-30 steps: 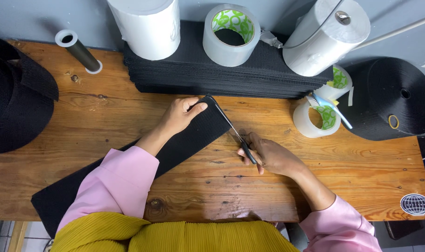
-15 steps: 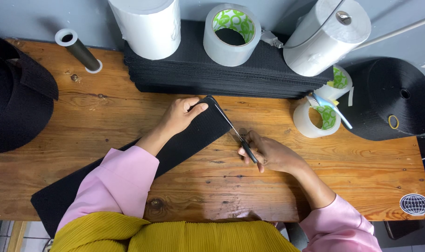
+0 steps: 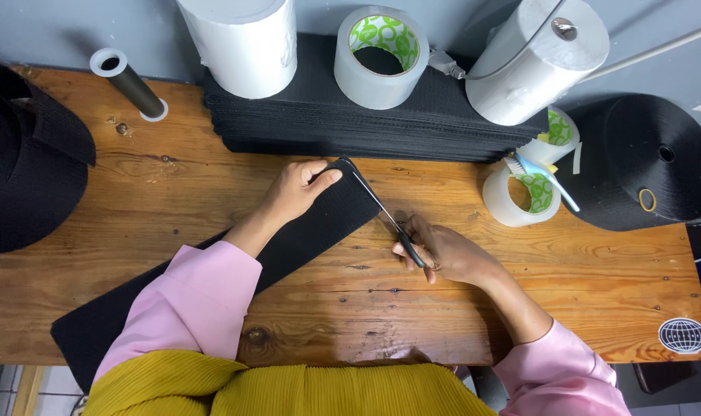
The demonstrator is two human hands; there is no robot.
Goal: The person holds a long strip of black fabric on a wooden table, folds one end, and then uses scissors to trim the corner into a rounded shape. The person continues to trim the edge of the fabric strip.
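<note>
A long black fabric strip point(image 3: 319, 227) lies diagonally across the wooden table point(image 3: 366, 300), running from the lower left up to the middle. My left hand point(image 3: 296, 189) presses flat on its upper end, fingertips at the corner. My right hand point(image 3: 446, 250) grips the handles of a pair of scissors point(image 3: 385, 216). The thin blades lie along the strip's cut end, pointing up and left toward my left fingertips.
A stack of black fabric sheets point(image 3: 350, 131) sits at the back with two white rolls point(image 3: 242, 42) point(image 3: 539, 62) and a clear tape roll point(image 3: 381, 54) on top. More tape rolls point(image 3: 523, 196), a toothbrush point(image 3: 543, 177), black webbing spools point(image 3: 650, 162) point(image 3: 27, 154) and a grey tube point(image 3: 131, 85) surround them.
</note>
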